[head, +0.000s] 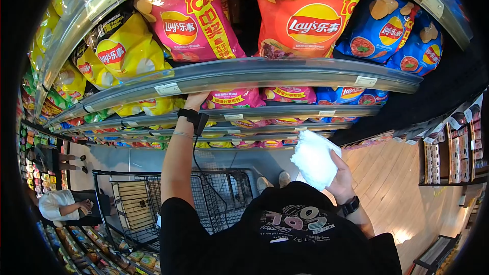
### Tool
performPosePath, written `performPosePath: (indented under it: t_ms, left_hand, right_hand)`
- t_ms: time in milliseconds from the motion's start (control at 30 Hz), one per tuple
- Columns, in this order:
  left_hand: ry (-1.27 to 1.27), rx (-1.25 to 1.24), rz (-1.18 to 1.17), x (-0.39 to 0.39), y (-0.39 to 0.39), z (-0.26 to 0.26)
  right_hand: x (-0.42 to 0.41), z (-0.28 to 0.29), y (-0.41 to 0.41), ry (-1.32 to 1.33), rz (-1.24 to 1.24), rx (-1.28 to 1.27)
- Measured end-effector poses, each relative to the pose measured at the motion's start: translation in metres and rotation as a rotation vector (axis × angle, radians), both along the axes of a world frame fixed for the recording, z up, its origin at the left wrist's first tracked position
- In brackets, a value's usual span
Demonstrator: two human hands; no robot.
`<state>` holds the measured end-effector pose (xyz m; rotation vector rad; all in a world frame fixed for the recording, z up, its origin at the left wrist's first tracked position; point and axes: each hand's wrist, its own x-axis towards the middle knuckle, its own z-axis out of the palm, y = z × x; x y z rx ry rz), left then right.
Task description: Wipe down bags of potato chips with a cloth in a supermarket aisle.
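My left hand [196, 100] reaches in under the edge of a shelf [267, 71], beside a pink bag of Lay's chips [233, 97]; its fingers are hidden, so what they touch cannot be seen. A black band with a small cabled device [200, 123] is on that wrist. In my right hand [342, 181] is a white cloth or wipe [315, 159], held out before the lower shelves. Above the shelf edge stand a larger pink bag [187, 23], a red bag [301, 19], yellow bags [126, 49] and blue bags [382, 26] of Lay's chips.
A black wire shopping cart [221, 194] holding a cardboard box [131, 204] stands at my left. Beyond it is a person in a white top [57, 205], with another person [49, 158] farther up the aisle. More shelving [450, 156] is at the right, past the wood-look floor [386, 175].
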<state>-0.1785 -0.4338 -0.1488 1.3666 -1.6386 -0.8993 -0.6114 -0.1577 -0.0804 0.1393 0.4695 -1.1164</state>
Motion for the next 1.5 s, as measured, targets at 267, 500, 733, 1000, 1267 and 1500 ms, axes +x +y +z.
performPosePath:
  t_ms: [267, 500, 733, 1000, 1267, 1500]
  left_hand:
    - [0.347, 0.089, 0.128, 0.011, 0.012, 0.018]
    - [0.631, 0.191, 0.147, 0.007, 0.029, 0.04]
    - [0.66, 0.246, 0.244, -0.051, 0.112, 0.105]
    - [0.745, 0.538, 0.342, -0.084, 0.254, 0.093]
    - [0.858, 0.435, 0.435, -0.14, 0.314, 0.103]
    - [1.138, 0.498, 0.257, -0.113, 0.357, 0.112]
  right_hand:
    - [0.015, 0.001, 0.0, 0.016, 0.024, -0.001]
    - [0.02, -0.001, 0.005, -0.003, 0.025, 0.001]
    - [0.013, 0.008, 0.011, 0.01, 0.047, -0.034]
    - [0.01, 0.014, 0.004, 0.165, 0.09, -0.113]
    - [0.044, -0.026, -0.028, 0.441, 0.304, -0.201]
    - [0.057, -0.021, -0.019, 0.41, 0.482, -0.205]
